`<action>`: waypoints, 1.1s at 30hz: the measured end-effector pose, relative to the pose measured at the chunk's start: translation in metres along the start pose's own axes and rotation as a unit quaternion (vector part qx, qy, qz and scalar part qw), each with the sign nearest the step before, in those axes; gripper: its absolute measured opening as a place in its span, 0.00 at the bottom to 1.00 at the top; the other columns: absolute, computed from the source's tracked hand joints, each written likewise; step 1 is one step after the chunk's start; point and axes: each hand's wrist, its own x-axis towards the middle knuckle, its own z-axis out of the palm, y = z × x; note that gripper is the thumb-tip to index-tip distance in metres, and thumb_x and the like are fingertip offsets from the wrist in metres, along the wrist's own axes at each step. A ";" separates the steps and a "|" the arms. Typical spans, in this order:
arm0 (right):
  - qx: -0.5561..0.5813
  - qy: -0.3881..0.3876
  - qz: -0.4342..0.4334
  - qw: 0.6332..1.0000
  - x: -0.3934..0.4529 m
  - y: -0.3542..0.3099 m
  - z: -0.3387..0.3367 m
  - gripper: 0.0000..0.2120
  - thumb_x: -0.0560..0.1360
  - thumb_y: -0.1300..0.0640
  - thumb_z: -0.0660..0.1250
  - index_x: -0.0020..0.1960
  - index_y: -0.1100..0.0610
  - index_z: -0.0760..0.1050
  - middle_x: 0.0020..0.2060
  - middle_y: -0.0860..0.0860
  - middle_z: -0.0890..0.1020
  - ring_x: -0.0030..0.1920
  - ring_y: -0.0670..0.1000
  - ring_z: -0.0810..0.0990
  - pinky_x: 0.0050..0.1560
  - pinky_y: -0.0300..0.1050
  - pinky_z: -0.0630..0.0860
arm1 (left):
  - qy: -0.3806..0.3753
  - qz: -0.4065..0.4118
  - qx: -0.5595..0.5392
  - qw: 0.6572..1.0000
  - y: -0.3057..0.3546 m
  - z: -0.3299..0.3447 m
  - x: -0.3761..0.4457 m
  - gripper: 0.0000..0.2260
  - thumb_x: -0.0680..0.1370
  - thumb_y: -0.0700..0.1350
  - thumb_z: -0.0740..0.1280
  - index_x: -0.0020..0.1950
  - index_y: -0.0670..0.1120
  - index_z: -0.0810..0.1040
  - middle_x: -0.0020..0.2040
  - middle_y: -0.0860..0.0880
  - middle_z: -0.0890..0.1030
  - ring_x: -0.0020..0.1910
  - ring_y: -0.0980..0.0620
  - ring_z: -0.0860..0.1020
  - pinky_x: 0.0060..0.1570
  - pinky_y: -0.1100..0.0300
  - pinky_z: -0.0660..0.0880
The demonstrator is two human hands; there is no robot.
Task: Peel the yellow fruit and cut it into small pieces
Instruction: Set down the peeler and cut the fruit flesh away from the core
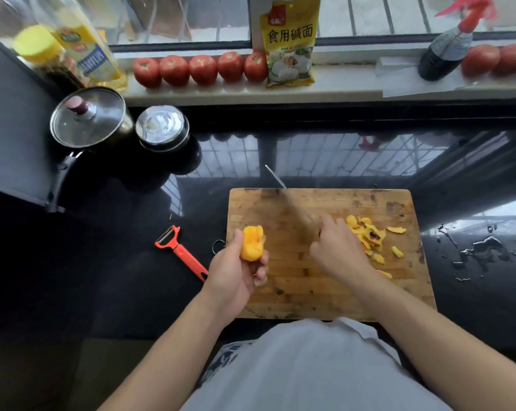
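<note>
The left hand (pixel 236 271) was raised over the near-left edge of the wooden cutting board (pixel 325 286), palm turned inward, its grip curled round the peeled yellow fruit (pixel 251 243). The right hand (pixel 337 247) reached forward over the board, knuckles up, its grip closed on the handle of a knife (pixel 289 197) whose blurred blade pointed away toward the black bench (pixel 117 277). Yellow peelings (pixel 369 235) lay just beside it; an orange peeler (pixel 181 252) lay left of the board.

Left hand (pixel 236 274) grip curled, right hand (pixel 337 250) seemingly clenched, blurred
</note>
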 end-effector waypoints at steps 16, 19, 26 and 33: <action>0.447 -0.117 -0.025 0.887 -0.073 0.021 -0.066 0.14 0.83 0.47 0.60 0.46 0.56 0.74 0.29 0.56 0.73 0.24 0.54 0.69 0.25 0.44 0.69 | -0.144 -0.065 -0.018 0.987 -0.004 0.035 -0.004 0.22 0.84 0.57 0.56 0.35 0.47 0.66 0.24 0.49 0.61 0.21 0.53 0.59 0.29 0.57 0.53; 0.451 -0.132 -0.029 0.882 -0.074 0.022 -0.066 0.14 0.83 0.47 0.60 0.49 0.57 0.75 0.29 0.56 0.72 0.24 0.54 0.67 0.25 0.45 0.68 | -0.147 -0.090 -0.025 0.985 -0.005 0.038 -0.004 0.19 0.83 0.58 0.58 0.38 0.47 0.68 0.24 0.50 0.61 0.20 0.54 0.58 0.28 0.58 0.52; 0.429 -0.149 -0.040 0.890 -0.073 0.021 -0.069 0.16 0.83 0.47 0.59 0.52 0.59 0.75 0.28 0.55 0.72 0.24 0.53 0.67 0.25 0.45 0.69 | -0.147 -0.118 -0.026 0.982 -0.001 0.042 -0.002 0.19 0.83 0.57 0.56 0.42 0.46 0.75 0.22 0.51 0.60 0.19 0.55 0.57 0.22 0.61 0.57; 0.399 -0.178 -0.044 0.899 -0.070 0.023 -0.074 0.16 0.83 0.46 0.59 0.53 0.58 0.76 0.28 0.53 0.73 0.24 0.52 0.68 0.27 0.46 0.71 | -0.157 -0.164 -0.008 0.974 0.003 0.043 -0.004 0.22 0.84 0.56 0.55 0.38 0.47 0.79 0.22 0.52 0.59 0.19 0.56 0.56 0.24 0.61 0.54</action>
